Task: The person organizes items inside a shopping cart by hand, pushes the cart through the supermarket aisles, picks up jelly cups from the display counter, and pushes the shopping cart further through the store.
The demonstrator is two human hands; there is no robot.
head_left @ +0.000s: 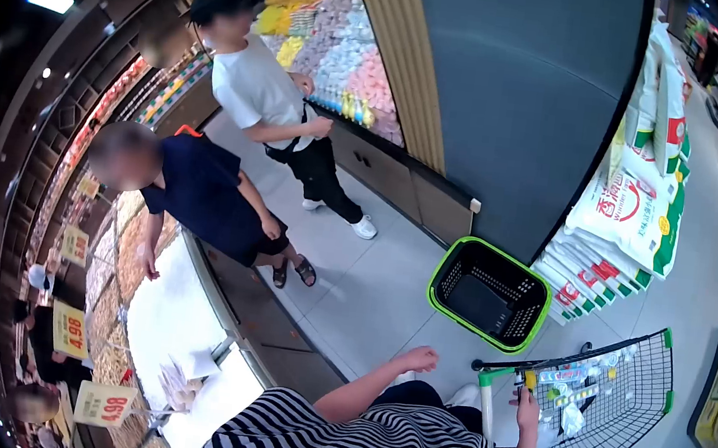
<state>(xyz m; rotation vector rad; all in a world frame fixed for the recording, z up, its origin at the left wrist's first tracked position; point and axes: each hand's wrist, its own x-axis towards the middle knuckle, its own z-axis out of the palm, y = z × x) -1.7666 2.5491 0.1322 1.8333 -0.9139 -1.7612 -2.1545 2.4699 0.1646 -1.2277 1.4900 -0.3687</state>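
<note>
My left hand [419, 359] hangs in front of my striped shirt [351, 444], fingers curled in, with nothing visible in them. My right hand [525, 411] is raised over the near end of a wire shopping cart [610, 430]. Its fingers are bent together beside a small yellow item [530, 380]; whether they grip it is too small to make out. Inside the cart lie several small packages [572, 377] and a white plastic-wrapped item [572, 420]. The cart's handle [486, 407] stands just left of my right hand.
A green-rimmed black basket [493, 294] sits on the floor ahead, beside stacked white bags [626, 210]. Two people stand ahead left, one in a white shirt [259, 93], one in dark clothes [199, 188]. A bulk-goods counter [178, 292] with price signs [104, 405] runs along the left.
</note>
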